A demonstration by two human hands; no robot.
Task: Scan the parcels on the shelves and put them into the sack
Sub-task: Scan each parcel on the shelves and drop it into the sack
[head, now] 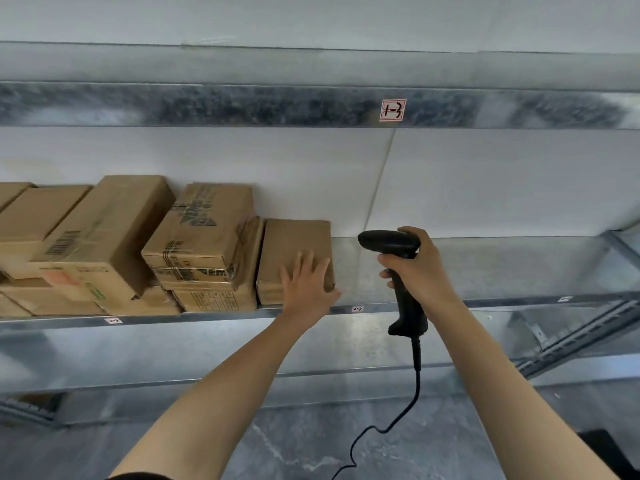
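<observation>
**Shelf stock: one box in hand, the rest waiting**

Your left hand (306, 284) lies flat, fingers spread, on the rightmost box (294, 237) on the shelf (485, 268). Your right hand (415, 268) grips the scanner (391, 242) just right of it. More boxes (104, 230) are stacked to the left, untouched. The sack is not in view. By my judgement, most scanning and all bagging here remain.

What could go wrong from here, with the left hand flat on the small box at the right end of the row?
The small box stands against the neighbouring stack, whose boxes lie unevenly; pulling it out may disturb them.
No barcode shows on its visible faces, so it may need turning, and the left hand, with straight fingers, could let it slip.
The cable of the scanner hangs below the right hand and may catch the shelf edge.
</observation>
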